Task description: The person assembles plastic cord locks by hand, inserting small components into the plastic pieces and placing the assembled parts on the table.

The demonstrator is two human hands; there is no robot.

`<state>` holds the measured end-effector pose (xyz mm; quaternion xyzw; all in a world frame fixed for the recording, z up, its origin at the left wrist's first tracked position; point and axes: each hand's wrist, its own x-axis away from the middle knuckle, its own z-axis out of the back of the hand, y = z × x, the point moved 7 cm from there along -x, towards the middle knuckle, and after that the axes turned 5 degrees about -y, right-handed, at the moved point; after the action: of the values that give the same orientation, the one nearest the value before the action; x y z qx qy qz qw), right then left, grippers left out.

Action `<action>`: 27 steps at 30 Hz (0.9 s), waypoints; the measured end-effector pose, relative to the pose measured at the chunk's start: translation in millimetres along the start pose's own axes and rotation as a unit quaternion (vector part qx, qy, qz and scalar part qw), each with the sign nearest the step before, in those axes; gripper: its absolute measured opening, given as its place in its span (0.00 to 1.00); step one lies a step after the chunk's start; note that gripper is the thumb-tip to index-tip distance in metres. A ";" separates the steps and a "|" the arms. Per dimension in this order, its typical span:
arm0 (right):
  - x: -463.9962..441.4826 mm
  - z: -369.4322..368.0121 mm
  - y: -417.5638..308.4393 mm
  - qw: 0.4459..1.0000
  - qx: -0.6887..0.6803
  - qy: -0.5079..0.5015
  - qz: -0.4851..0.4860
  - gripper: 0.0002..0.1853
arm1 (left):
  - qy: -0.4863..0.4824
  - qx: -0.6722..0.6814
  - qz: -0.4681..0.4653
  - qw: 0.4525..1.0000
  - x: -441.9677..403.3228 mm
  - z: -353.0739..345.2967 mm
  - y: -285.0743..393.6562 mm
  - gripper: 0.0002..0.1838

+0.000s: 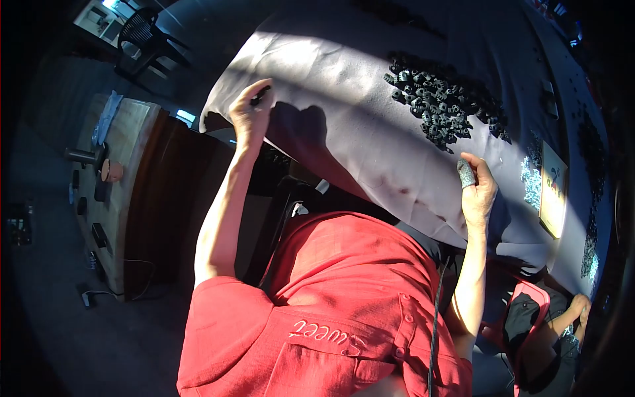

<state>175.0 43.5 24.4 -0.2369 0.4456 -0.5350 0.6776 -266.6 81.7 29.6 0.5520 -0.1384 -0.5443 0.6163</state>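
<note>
My left hand [250, 119] is raised over the left edge of the cloth-covered table [344, 106], its fingers curled around small black parts [260, 96]. My right hand [479, 192] is above the near side of the cloth, close to the lower end of a pile of small black ridged parts [446, 106]. A grey wrapping [465, 173] covers its thumb. Thumb and forefinger come together at their tips, and whatever is between them is too small to make out.
Right of the pile are a pale printed board [553, 192] and small bluish-white pieces [531, 178]. Another person's hands [579, 309] show at lower right. On the left stand a wooden cabinet [135, 142] with a pink cup [112, 171] and a black chair [142, 36].
</note>
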 end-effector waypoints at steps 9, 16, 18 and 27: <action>-1.0 -2.4 -5.3 1.000 0.032 0.001 0.000 0.08 | 0.107 0.165 0.318 0.928 84.5 83.0 -130.4 0.13; -1.0 -2.3 -7.0 0.999 0.050 -0.002 -0.013 0.09 | 0.020 0.002 0.297 0.955 78.8 75.3 -245.0 0.15; -0.5 -2.6 -7.5 0.999 0.051 0.000 -0.009 0.09 | -0.016 -0.052 0.364 0.930 73.2 66.7 -248.7 0.17; -0.8 -3.4 -8.9 0.998 0.053 -0.004 -0.018 0.09 | -0.154 -0.328 0.239 0.901 49.9 50.0 -347.0 0.19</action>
<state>167.5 42.0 30.0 -0.2107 0.4093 -0.5689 0.6814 -466.5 84.2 -262.7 0.1787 -0.1730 -0.4732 0.8451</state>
